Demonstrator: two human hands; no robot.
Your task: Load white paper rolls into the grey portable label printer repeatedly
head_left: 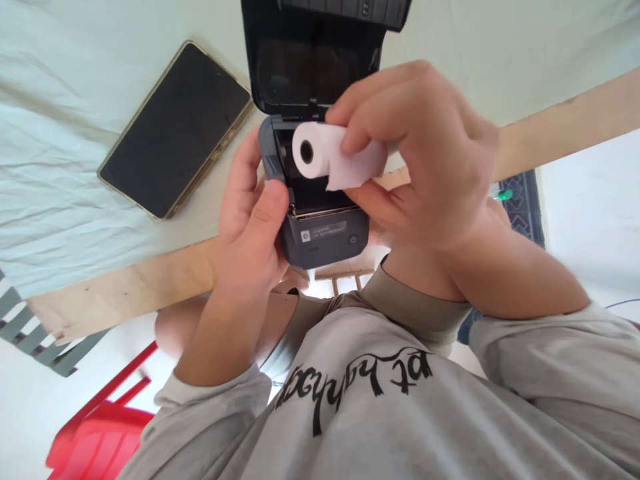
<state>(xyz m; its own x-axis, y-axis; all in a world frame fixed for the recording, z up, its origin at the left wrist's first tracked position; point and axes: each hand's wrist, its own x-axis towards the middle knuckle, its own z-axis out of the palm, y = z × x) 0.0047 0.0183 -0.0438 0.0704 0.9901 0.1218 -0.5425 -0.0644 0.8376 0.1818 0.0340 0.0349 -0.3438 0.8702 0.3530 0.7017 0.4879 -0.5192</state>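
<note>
A small dark grey printer (pixel 323 233) with its lid (pixel 315 53) flipped up sits at the near edge of the table. My left hand (pixel 250 227) grips its left side, thumb on the edge of the paper bay. My right hand (pixel 425 153) holds a white paper roll (pixel 320 153) just above the bay, with a loose end of paper hanging down. The roll's hollow core faces left.
A dark phone (pixel 175 130) lies screen up on the pale cloth (pixel 60 167) to the left of the printer. The table's wooden edge (pixel 125 287) runs in front of me. A red plastic chair (pixel 100 433) stands on the floor at lower left.
</note>
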